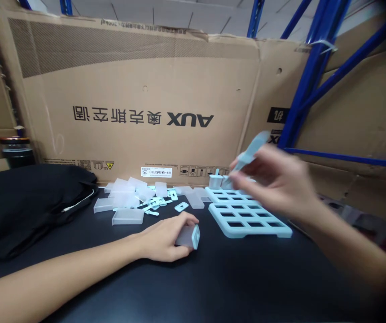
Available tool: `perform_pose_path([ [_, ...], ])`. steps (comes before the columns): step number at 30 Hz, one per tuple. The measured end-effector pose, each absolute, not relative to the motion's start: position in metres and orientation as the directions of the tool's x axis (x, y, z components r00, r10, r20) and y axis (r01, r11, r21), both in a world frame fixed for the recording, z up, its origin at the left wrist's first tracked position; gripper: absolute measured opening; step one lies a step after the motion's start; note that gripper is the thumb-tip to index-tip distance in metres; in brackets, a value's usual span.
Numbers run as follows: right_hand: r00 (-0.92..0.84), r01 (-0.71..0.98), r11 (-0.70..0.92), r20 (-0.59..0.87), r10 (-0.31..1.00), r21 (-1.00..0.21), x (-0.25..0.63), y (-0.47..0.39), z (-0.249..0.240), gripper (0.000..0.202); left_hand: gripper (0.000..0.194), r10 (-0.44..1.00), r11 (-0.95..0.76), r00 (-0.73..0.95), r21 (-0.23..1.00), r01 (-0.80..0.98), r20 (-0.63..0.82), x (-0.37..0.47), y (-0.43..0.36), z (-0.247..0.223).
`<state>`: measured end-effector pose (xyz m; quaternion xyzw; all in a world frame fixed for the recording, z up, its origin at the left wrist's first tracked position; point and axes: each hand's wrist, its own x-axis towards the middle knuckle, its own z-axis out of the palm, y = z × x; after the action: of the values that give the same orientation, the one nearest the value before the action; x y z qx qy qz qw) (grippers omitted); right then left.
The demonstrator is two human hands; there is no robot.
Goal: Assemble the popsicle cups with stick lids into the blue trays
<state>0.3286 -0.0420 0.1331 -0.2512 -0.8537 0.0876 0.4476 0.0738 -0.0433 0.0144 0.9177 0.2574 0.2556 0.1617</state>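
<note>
Your left hand (164,237) curls around a clear mold (184,237), thumb on the near side and fingers over the far side, closed only to the mold's thickness. The mold lies on its side between them, its light blue cap (196,237) jutting past your fingertips to the right.

Your right hand (274,179), blurred and raised, pinches a light blue stick (255,146) between thumb and index finger, with almost no gap. The stick slants: its broad, rounded end points up beyond the fingers, its other end down toward the rear rack (209,193).

Below that hand, the front rack (247,232) sits just before the rear rack, where a capped mold (215,181) stands upright. Left of the racks are flat clear pieces (195,197), a loose ring plate (181,207), small blue sticks (152,207) and a mold pile (125,199). Farther left lies a black cloth bundle (28,206); behind everything stands a cardboard box (146,89).
</note>
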Motion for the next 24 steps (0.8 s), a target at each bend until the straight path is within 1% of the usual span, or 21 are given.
perform_pose_path([
  [2,-0.526,0.302,0.838,0.654,0.544,-0.454,0.316,-0.033,0.115,0.013,0.053,0.601,-0.774,0.671,0.525,0.353,0.435,0.074,-0.042,0.014],
  [4,-0.590,0.212,0.782,0.561,0.581,-0.586,0.306,-0.023,0.097,0.015,0.045,0.633,-0.743,0.624,0.586,0.324,0.458,0.073,-0.040,0.016],
  [5,-0.614,0.183,0.753,0.525,0.590,-0.632,0.303,-0.019,0.090,0.017,0.039,0.648,-0.729,0.610,0.605,0.321,0.456,0.073,-0.040,0.016],
  [6,-0.634,0.174,0.738,0.499,0.591,-0.652,0.300,-0.017,0.084,0.018,0.036,0.661,-0.715,0.601,0.620,0.322,0.450,0.073,-0.039,0.017],
  [8,-0.669,0.198,0.744,0.467,0.578,-0.638,0.296,-0.017,0.077,0.018,0.032,0.676,-0.698,0.591,0.639,0.322,0.441,0.072,-0.038,0.019],
  [12,-0.706,0.270,0.795,0.449,0.547,-0.543,0.288,-0.020,0.072,0.018,0.032,0.692,-0.673,0.594,0.664,0.326,0.410,0.071,-0.038,0.018],
  [14,-0.709,0.312,0.793,0.427,0.561,-0.523,0.284,-0.021,0.070,0.019,0.032,0.698,-0.670,0.585,0.666,0.328,0.414,0.071,-0.037,0.016],
  [16,-0.696,0.364,0.768,0.395,0.600,-0.527,0.282,-0.022,0.067,0.024,0.031,0.684,-0.692,0.571,0.653,0.309,0.454,0.072,-0.036,0.013],
  [19,-0.677,0.401,0.737,0.366,0.639,-0.544,0.281,-0.025,0.063,0.040,0.032,0.646,-0.730,0.571,0.629,0.267,0.507,0.074,-0.032,0.008],
  [21,-0.670,0.402,0.724,0.358,0.650,-0.561,0.281,-0.027,0.060,0.044,0.033,0.649,-0.728,0.567,0.630,0.270,0.507,0.074,-0.030,0.006],
  [24,-0.670,0.414,0.712,0.340,0.660,-0.567,0.279,-0.031,0.057,0.048,0.036,0.691,-0.692,0.546,0.651,0.312,0.474,0.074,-0.030,0.007],
])
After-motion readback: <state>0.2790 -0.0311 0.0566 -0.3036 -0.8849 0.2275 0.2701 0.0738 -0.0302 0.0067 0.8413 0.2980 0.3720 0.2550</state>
